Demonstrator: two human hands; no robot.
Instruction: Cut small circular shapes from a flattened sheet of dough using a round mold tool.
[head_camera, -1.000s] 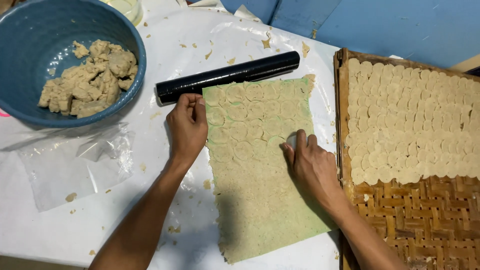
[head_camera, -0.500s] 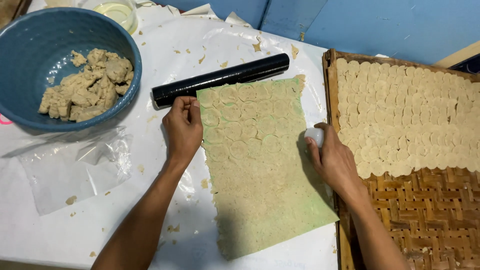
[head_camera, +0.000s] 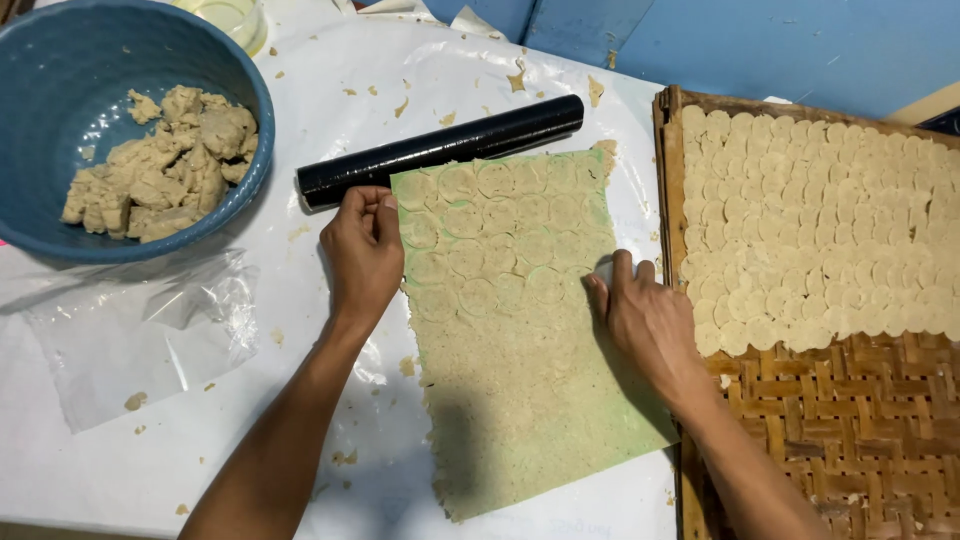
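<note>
Dough (head_camera: 520, 340), rolled thin and stamped with rounds, lies on a green sheet in the middle of the table, its top edge just under the black rolling pin (head_camera: 440, 150). From the head view, my left hand (head_camera: 365, 255) rests at the sheet's upper left edge, fingers curled loosely, thumb touching the dough, holding nothing but pinning that side down. My right hand (head_camera: 650, 320) lies flat at the right edge, fingers together, with something small and white (head_camera: 603, 270) at the fingertips; I cannot tell whether I grip it or merely touch it. Both forearms come up from the near edge of the table, wrists low. To do this well, I judge the left should press steadily so the sheet does not slide, while the right works lightly, keeping each thin round whole. A woven tray (head_camera: 800, 420) at the table's right edge carries rows of rounds; a blue bowl (head_camera: 250, 100) with dough lumps sits at the far left corner.
</note>
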